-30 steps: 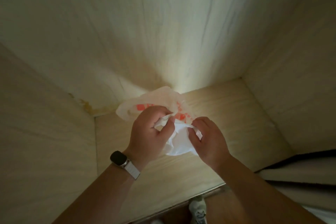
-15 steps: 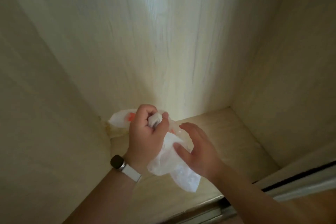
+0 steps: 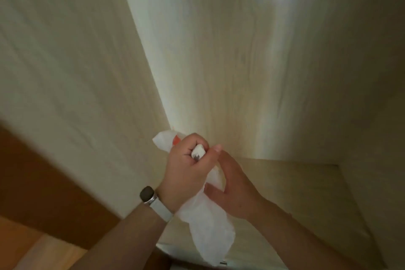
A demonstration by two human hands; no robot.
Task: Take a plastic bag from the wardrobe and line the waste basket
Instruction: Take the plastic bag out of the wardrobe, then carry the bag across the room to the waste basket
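Left hand (image 3: 186, 166): fingers clamped in a fist around the bunched neck of the plastic bag (image 3: 210, 232), with a twisted white nub poking out between thumb and forefinger. Right hand (image 3: 232, 190): fingers straight and apart, laid along the bag just below the fist, thumb on the near side. I can't tell if it's actually squeezing.

The bag is inside the wardrobe (image 3: 241, 72), held up near its back-left corner, above the bottom board (image 3: 295, 193). It's white, with an orange-red print showing behind the left knuckles. The loose tail hangs down to the wardrobe's front edge.

There's a watch (image 3: 148, 195) on the left wrist. A wood floor (image 3: 32, 247) is visible left of the wardrobe.
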